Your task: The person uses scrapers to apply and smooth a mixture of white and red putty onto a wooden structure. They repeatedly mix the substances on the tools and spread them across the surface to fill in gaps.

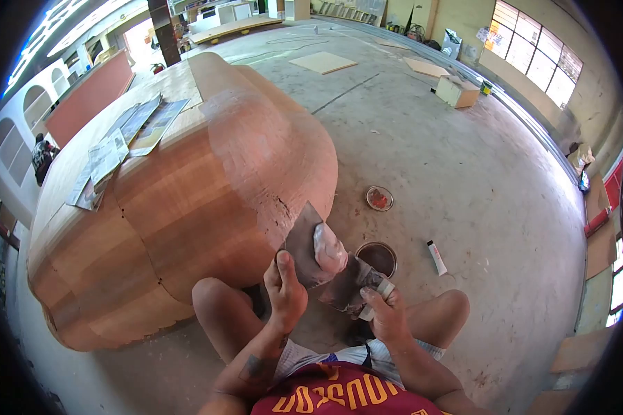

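My left hand (286, 290) grips a thin dark sheet (299, 243) by its edge, thumb on top. A lump of pinkish-white putty (329, 250) sits on that sheet. In my right hand (386, 311) is a wide putty knife (346, 285) with a smeared blade, held by its pale handle close to the sheet's lower edge. Left of my hands stands a large curved wooden form (166, 242), its near end coated with a smooth pinkish layer (246, 145). A rough, cracked patch (282, 205) shows near the sheet's upper corner.
An open can (377, 259) stands just beyond my right hand. A round lid (379, 198) with red residue and a white tube (437, 258) lie on the concrete floor. Newspaper sheets (128, 135) rest on the form. A box (457, 90) stands farther back; another person (43, 155) is at far left.
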Demonstrator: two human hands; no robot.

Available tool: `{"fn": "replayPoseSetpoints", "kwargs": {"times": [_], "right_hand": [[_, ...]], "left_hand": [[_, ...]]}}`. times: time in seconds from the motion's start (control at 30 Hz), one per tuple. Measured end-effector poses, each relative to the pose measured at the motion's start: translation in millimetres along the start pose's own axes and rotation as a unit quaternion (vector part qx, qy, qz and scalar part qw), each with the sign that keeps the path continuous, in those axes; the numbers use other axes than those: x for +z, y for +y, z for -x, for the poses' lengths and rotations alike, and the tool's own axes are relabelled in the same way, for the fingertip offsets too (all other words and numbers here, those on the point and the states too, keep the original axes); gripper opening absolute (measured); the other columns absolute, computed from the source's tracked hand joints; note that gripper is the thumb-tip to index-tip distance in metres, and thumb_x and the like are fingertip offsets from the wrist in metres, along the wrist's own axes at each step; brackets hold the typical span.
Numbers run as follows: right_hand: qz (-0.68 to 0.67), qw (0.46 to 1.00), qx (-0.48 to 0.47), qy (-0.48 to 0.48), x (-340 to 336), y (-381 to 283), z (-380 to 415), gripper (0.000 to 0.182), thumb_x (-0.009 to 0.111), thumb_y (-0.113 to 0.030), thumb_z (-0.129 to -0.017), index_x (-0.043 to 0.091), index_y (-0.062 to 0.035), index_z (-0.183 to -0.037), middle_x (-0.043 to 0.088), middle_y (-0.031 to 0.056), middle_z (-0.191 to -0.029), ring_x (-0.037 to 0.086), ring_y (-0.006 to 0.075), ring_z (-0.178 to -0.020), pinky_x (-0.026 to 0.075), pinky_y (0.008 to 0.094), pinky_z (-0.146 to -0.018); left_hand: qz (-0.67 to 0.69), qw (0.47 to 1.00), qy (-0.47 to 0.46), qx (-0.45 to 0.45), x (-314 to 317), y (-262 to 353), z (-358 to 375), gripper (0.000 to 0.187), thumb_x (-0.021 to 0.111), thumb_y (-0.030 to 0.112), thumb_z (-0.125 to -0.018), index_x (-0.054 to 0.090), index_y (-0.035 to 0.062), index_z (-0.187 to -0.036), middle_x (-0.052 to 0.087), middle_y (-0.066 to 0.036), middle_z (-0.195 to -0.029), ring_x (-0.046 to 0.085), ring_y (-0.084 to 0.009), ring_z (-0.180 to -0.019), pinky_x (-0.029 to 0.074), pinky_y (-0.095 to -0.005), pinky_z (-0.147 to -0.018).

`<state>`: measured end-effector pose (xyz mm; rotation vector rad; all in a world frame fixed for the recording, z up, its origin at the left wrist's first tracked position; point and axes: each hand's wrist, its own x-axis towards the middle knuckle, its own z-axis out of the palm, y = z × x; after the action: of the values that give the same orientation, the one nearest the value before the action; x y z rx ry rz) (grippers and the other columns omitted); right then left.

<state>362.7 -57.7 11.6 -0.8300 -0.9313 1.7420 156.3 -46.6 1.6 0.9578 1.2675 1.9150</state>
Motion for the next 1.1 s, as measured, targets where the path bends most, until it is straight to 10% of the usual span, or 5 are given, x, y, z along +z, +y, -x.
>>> {"fn": "replayPoseSetpoints", "kwargs": {"times": [0.17, 0.47, 0.63, 0.77, 1.1], "right_hand": [[-0.048, 0.998, -0.014, 0.029, 24, -15, -12, 0.022, 0.055, -0.010, -0.098, 0.062, -0.0026, -0.117, 0.068, 0.0050, -0.088, 0.067, 0.0134, -0.071, 0.055, 0.0278, -0.060], [-0.076, 0.990, -0.112, 0.043, 17, -42, -45, 0.016, 0.056, -0.013, -0.101, 0.063, -0.0054, -0.113, 0.070, 0.0075, -0.092, 0.068, 0.0169, -0.076, 0.056, 0.0306, -0.061], [0.091, 0.955, -0.276, 0.051, 9, -42, -42, 0.020, 0.055, -0.005, -0.099, 0.063, -0.0001, -0.118, 0.067, 0.0113, -0.105, 0.067, 0.0194, -0.087, 0.057, 0.0322, -0.075], [0.385, 0.785, -0.485, -0.013, 16, -43, -39, 0.035, 0.065, 0.007, -0.088, 0.063, 0.0013, -0.122, 0.064, 0.0128, -0.106, 0.066, 0.0237, -0.095, 0.054, 0.0335, -0.081], [0.555, 0.775, -0.286, -0.099, 20, -61, -32, 0.042, 0.062, -0.011, -0.094, 0.060, -0.0094, -0.137, 0.063, 0.0170, -0.111, 0.063, 0.0351, -0.102, 0.052, 0.0423, -0.087]], "left_hand": [[-0.127, 0.987, -0.052, 0.082, 10, 27, 8, 0.049, 0.046, 0.038, -0.107, 0.052, 0.0014, -0.075, 0.045, 0.003, -0.063, 0.039, -0.0077, -0.060, 0.028, -0.0313, -0.052], [-0.216, 0.934, -0.197, 0.205, 6, 41, 12, 0.028, 0.049, 0.019, -0.105, 0.058, 0.0004, -0.085, 0.045, -0.016, -0.063, 0.049, -0.0329, -0.052, 0.041, -0.0360, -0.052], [-0.171, 0.970, -0.173, -0.009, -10, 12, 25, 0.030, 0.048, 0.025, -0.107, 0.064, 0.0002, -0.102, 0.063, -0.009, -0.077, 0.061, -0.0218, -0.065, 0.047, -0.0326, -0.063], [0.236, 0.933, -0.021, -0.272, 26, 31, 19, 0.037, 0.046, 0.038, -0.108, 0.063, 0.0061, -0.118, 0.067, -0.002, -0.099, 0.067, -0.0166, -0.089, 0.053, -0.0282, -0.084], [0.315, 0.932, -0.038, -0.173, 22, 9, -3, 0.041, 0.045, 0.038, -0.108, 0.060, 0.0023, -0.122, 0.069, -0.008, -0.113, 0.069, -0.0172, -0.099, 0.058, -0.0353, -0.087]]}}
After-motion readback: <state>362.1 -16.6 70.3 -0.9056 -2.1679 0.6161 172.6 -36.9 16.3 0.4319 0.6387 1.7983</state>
